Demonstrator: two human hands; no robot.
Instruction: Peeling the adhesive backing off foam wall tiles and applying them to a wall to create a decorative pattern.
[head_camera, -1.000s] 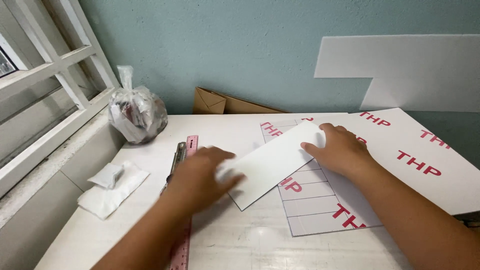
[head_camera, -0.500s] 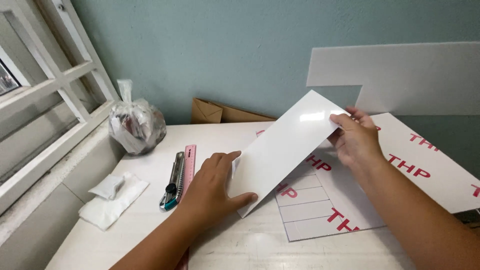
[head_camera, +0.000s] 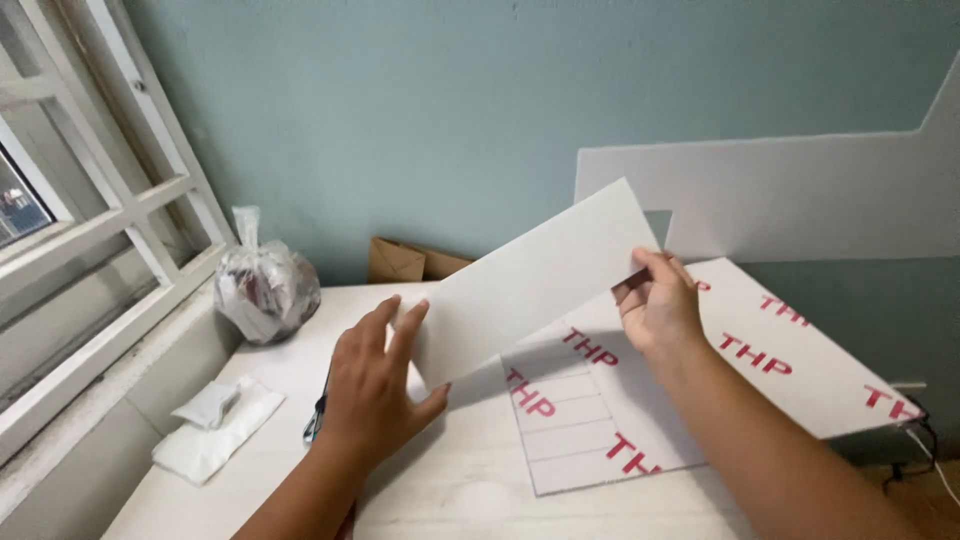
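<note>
Both hands, left hand (head_camera: 375, 385) and right hand (head_camera: 655, 310), pinch a white board strip (head_camera: 530, 280) above the whitewashed table (head_camera: 470, 490); teal wall (head_camera: 420, 120) at twelve o'clock.

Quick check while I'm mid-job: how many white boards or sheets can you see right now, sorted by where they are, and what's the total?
Held in hands: 1, the plain white strip, gripped by the left hand and the right hand.
Lying on the table: 1, the lettered white sheet with red print.
Leaning on the wall: 1, the cut white board.
Total: 3
</note>
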